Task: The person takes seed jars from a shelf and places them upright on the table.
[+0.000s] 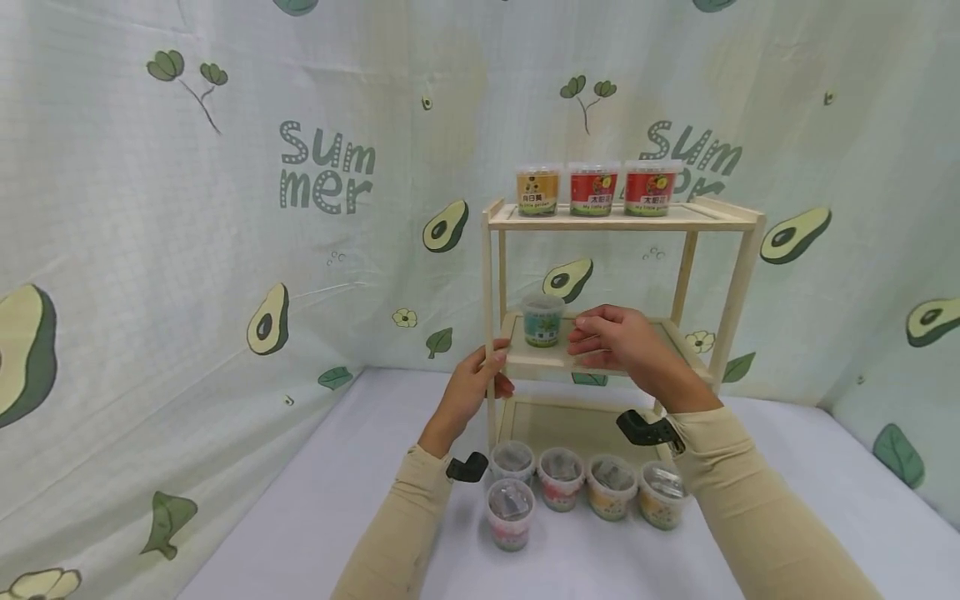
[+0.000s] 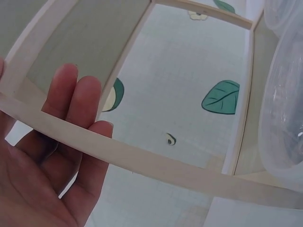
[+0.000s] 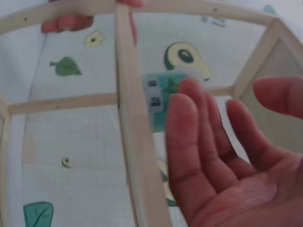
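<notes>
One likely light, slick cup (image 1: 543, 323) near shelf's (image 1: 551, 362) left edge; pinch sides with uncurled right hand (image 1: 611, 340), left hand (image 1: 471, 382) gripping post (image 1: 488, 283).

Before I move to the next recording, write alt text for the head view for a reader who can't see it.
A person's right hand is beside a teal-labelled cup on the middle shelf of a wooden rack, while the left hand holds the rack's left front post. Three cups stand on the top shelf; five more cups stand low in front.
</notes>
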Tool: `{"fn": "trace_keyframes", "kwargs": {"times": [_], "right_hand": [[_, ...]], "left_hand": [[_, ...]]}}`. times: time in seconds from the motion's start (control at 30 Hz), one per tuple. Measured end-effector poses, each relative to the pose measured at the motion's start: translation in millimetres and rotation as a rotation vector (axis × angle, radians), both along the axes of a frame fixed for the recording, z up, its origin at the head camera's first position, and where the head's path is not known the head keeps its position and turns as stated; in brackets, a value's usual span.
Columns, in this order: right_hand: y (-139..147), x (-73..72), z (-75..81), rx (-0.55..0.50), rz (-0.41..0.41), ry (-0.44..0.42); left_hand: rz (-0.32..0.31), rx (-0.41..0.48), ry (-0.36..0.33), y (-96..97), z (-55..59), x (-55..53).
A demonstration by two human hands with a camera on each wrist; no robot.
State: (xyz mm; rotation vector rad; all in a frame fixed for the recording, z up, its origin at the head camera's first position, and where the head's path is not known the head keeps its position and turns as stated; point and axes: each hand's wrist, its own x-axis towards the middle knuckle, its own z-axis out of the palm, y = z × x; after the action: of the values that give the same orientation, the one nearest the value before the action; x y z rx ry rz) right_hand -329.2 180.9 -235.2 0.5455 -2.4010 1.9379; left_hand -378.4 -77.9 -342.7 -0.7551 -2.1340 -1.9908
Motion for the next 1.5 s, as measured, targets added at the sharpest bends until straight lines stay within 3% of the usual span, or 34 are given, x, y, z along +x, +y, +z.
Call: {"fn": "trace_keyframes", "kwargs": {"times": [0.23,0.43,0.63,0.87,1.27,1.5], "right_hand": [[-18,-22.8,5.3,0.128,-0.089,-0.024],[-25,-35.0,8.6,0.212,-0.125,-0.088],[-26,-45.4,7.2,0.225,-0.088,-0.065],[-22,-49.7,1.9,0.238,-0.084,-0.032],[-41,-59.8,11.0,0.525,-0.152,0.055],[-34,-58.5,21.6,0.399,-0.082,-0.086]], "left_hand": [[0.021,-0.049,0.008,-6.3,-3.5,4.9],[-0.005,-0.051,0.010,-1.2,-4.8,0.4],[0.034,-0.056,0.044,0.1,-0.5,-0.1],[0.030,-0.073,0.045,1.9,-1.1,-1.7],[0.033,-0.075,0.046,-1.1,-4.1,-1.3],[0.022,-0.054,0.045,1.6,-1.0,-0.4]]}}
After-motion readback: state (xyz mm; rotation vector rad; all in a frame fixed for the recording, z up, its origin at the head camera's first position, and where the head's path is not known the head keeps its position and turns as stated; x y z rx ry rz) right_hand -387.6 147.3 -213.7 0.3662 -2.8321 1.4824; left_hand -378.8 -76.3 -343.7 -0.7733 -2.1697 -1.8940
